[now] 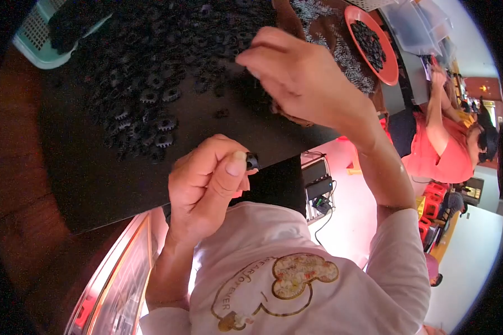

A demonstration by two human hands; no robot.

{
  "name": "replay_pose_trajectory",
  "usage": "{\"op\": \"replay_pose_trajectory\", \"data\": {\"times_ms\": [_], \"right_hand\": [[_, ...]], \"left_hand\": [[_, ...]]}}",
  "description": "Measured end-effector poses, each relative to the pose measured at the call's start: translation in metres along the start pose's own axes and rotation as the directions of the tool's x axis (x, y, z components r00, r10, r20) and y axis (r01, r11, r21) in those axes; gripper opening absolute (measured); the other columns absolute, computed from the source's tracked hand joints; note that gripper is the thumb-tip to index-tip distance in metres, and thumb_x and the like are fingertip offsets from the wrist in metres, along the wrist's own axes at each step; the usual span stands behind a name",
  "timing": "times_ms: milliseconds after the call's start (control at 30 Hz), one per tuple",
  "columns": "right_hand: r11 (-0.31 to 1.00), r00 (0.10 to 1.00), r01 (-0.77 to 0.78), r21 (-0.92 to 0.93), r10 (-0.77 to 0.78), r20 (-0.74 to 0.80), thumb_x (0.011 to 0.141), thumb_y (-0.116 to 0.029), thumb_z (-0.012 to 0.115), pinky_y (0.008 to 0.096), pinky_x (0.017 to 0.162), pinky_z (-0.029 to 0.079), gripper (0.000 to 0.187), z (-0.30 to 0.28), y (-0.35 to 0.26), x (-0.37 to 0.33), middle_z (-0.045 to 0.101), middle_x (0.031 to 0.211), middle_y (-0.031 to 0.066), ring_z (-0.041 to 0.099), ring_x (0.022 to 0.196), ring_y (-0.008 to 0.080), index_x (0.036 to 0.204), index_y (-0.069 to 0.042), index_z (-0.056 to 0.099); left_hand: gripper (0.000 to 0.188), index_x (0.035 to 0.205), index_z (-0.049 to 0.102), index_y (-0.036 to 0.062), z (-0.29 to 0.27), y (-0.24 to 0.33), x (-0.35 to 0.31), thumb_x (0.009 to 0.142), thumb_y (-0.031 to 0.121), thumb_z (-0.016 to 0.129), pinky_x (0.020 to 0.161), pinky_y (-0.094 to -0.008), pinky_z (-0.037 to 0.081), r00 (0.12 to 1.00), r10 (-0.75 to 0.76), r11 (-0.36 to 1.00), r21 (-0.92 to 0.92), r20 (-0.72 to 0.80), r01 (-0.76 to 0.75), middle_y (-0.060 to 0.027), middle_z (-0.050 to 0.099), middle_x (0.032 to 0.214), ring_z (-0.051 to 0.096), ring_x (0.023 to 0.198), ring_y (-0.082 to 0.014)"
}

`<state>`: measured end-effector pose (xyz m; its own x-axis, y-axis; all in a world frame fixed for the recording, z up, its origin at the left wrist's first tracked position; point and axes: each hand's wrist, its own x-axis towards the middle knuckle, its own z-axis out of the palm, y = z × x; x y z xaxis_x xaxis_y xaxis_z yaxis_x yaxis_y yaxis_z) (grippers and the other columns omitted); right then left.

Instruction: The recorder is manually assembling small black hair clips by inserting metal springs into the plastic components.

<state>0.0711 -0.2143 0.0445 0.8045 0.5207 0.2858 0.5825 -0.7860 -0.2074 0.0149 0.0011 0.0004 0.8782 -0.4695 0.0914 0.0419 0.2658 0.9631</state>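
Observation:
My left hand [207,184] is closed near the table's front edge, pinching a small black plastic piece [252,161] between thumb and forefinger. My right hand [302,70] is raised farther off to the right, over the table, its fingers curled together. Whatever those fingers hold, if anything, is hidden. A wide pile of small black toothed plastic pieces [151,84] covers much of the dark tabletop [95,190]. One loose black piece [222,113] lies apart from the pile, between my hands.
A red plate [390,77] of black pieces stands at the far right, beside a heap of small silvery pieces [352,70]. A green basket [44,58] is at far left; clear plastic bins [411,28] stand beyond the plate. Another person in red [439,145] works at right.

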Motion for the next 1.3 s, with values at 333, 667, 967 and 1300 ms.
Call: {"op": "replay_pose_trajectory", "data": {"times_ms": [333, 667, 967, 1300], "right_hand": [[0.874, 0.86, -0.417, 0.252, 0.468, -0.203, 0.087, -0.007, 0.061, 0.0293, 0.071, 0.048, 0.016, -0.053, 0.046, -0.076, 0.063, 0.089, 0.0127, 0.062, 0.079, 0.0206, 0.101, 0.001, 0.063], [0.926, 0.925, -0.378, -0.003, 0.378, -0.031, 0.084, -0.011, 0.059, 0.044, 0.068, 0.047, 0.01, -0.051, 0.054, -0.097, 0.054, 0.083, 0.0155, 0.058, 0.078, 0.0372, 0.09, -0.003, 0.06], [0.961, 0.965, -0.262, -0.087, 0.261, -0.026, 0.083, -0.005, 0.061, 0.0381, 0.064, 0.045, 0.01, -0.045, 0.046, -0.098, 0.05, 0.084, 0.0107, 0.056, 0.076, 0.0326, 0.093, -0.003, 0.059], [0.961, 0.961, -0.276, -0.037, 0.275, -0.016, 0.082, -0.013, 0.059, 0.044, 0.067, 0.049, 0.011, -0.041, 0.048, -0.092, 0.054, 0.089, 0.0133, 0.059, 0.081, 0.0354, 0.091, -0.006, 0.06]], "left_hand": [[0.018, 0.09, 0.058, -0.0026, 0.001, 0.001, 0.004, 0.096, 0.013, 0.052, 0.056, -0.0211, 0.043, 0.999, 0.023, 0.999, 0.033, 0.044, -0.025, -0.0054, 0.058, 0.077, 0.052, 0.061, -0.0074], [0.019, 0.09, 0.06, -0.0017, 0.01, 0.003, 0.005, 0.096, 0.015, 0.052, 0.056, -0.0208, 0.044, 1.0, 0.026, 0.998, 0.063, -0.017, -0.024, -0.006, 0.062, 0.081, 0.055, 0.063, -0.0071], [0.02, 0.089, 0.06, -0.0009, 0.015, 0.003, 0.003, 0.096, 0.016, 0.053, 0.056, -0.021, 0.044, 0.998, 0.024, 0.997, 0.077, -0.054, -0.019, -0.0071, 0.062, 0.081, 0.054, 0.061, -0.0074], [0.021, 0.089, 0.06, -0.0015, 0.015, 0.004, 0.006, 0.096, 0.017, 0.053, 0.055, -0.0212, 0.044, 0.998, 0.033, 0.998, 0.061, -0.048, -0.03, -0.0073, 0.062, 0.081, 0.054, 0.061, -0.0073]]}}
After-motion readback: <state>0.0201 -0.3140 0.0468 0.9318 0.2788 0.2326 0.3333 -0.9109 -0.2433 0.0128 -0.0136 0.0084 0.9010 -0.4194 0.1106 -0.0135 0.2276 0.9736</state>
